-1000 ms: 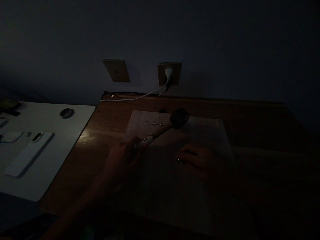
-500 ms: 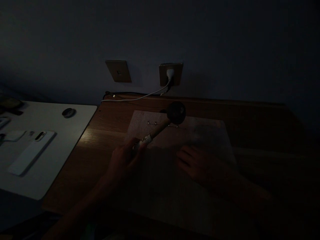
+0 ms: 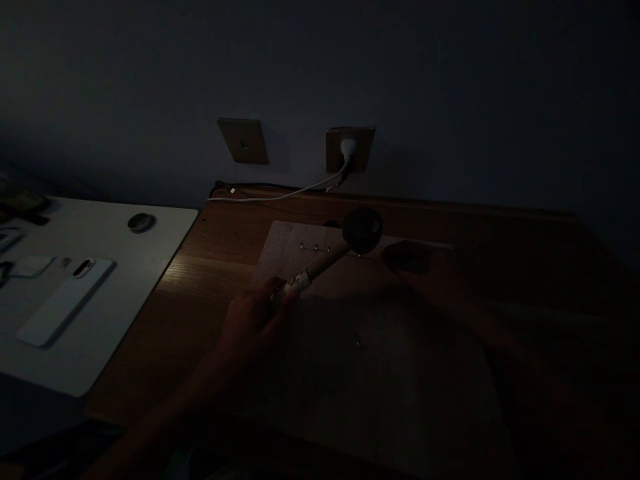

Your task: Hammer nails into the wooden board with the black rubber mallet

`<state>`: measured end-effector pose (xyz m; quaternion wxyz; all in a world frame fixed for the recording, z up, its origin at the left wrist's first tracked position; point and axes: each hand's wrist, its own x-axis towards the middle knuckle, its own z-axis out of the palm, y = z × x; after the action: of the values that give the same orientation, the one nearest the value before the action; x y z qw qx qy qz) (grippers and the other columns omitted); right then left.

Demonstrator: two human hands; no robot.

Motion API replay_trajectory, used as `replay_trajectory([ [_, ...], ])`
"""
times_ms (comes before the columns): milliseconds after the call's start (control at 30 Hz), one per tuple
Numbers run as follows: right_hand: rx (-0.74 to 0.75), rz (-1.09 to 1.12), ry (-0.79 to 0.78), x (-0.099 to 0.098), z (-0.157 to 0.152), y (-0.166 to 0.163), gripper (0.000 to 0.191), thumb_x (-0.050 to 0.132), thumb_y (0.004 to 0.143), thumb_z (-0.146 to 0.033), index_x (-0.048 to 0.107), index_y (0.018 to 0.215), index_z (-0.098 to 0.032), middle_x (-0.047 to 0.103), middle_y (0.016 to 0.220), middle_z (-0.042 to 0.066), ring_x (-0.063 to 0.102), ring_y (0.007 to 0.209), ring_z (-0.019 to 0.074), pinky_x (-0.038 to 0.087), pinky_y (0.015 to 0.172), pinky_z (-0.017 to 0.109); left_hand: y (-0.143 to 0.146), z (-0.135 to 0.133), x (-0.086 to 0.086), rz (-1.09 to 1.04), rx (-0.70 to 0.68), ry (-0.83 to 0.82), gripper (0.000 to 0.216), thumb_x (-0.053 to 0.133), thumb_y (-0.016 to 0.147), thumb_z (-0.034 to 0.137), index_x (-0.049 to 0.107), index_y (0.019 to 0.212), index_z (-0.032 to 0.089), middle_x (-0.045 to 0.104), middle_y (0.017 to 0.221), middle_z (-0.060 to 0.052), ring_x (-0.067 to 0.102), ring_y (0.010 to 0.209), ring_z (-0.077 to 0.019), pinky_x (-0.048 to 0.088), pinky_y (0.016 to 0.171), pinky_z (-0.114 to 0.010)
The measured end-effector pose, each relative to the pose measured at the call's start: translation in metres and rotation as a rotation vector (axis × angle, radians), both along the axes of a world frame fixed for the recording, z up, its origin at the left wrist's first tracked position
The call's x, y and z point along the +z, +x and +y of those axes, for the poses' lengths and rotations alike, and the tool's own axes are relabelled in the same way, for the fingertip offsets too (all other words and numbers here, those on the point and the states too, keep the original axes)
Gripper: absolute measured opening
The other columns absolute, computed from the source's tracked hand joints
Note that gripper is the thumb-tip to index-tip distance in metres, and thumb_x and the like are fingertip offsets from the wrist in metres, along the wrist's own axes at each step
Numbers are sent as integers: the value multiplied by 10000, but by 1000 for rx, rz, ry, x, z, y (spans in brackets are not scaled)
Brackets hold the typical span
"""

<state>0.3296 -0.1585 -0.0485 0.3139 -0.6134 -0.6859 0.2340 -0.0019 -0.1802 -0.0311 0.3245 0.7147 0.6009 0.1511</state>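
The scene is very dark. My left hand (image 3: 250,320) grips the wooden handle of a hammer (image 3: 325,257), whose dark round head hangs over the far edge of a pale board (image 3: 285,250) lying on the wooden desk (image 3: 215,253). Small nails (image 3: 315,248) stand in the board just left of the hammer head. My right hand (image 3: 425,267) lies on the board right of the hammer head, fingers pointing left; whether it holds anything is lost in shadow. A tiny bright nail (image 3: 358,344) lies on the board nearer to me.
A white table (image 3: 125,267) adjoins the desk on the left, with a white phone (image 3: 65,300), a small dark round object (image 3: 141,222) and other small items. Two wall plates sit behind; a white plug (image 3: 347,147) with its cable runs along the desk's back edge.
My right hand has moved from the middle of the board up and away to beside the hammer head, uncovering a small nail. The hammer head shifted slightly right.
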Motion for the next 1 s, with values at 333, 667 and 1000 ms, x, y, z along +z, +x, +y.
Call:
replay_trajectory([
  [333, -1, -57, 6, -16, 9, -6, 122, 657, 923, -236, 774, 949, -257, 821, 1045, 75, 777, 1000, 305, 603, 968, 534, -1, -1, 0, -8, 8, -8, 527, 429, 1008, 625, 721, 1075, 191, 635, 682, -3, 604, 593, -173, 312, 552, -253],
  [667, -59, -64, -21, -16, 9, -9, 214, 692, 906, -254, 715, 1115, -290, 809, 956, 67, 770, 850, 283, 625, 803, 451, 4, 2, 5, -25, -46, -44, 522, 426, 1025, 608, 729, 1082, 187, 704, 757, -31, 669, 658, -193, 354, 563, -258],
  [1000, -85, -118, 37, -16, 0, 3, 434, 748, 903, -324, 646, 1324, -295, 786, 1222, 119, 773, 1078, 352, 641, 893, 504, 24, 10, 8, 90, -166, 22, 490, 414, 1059, 587, 710, 1067, 197, 701, 725, -32, 635, 601, -182, 322, 557, -265],
])
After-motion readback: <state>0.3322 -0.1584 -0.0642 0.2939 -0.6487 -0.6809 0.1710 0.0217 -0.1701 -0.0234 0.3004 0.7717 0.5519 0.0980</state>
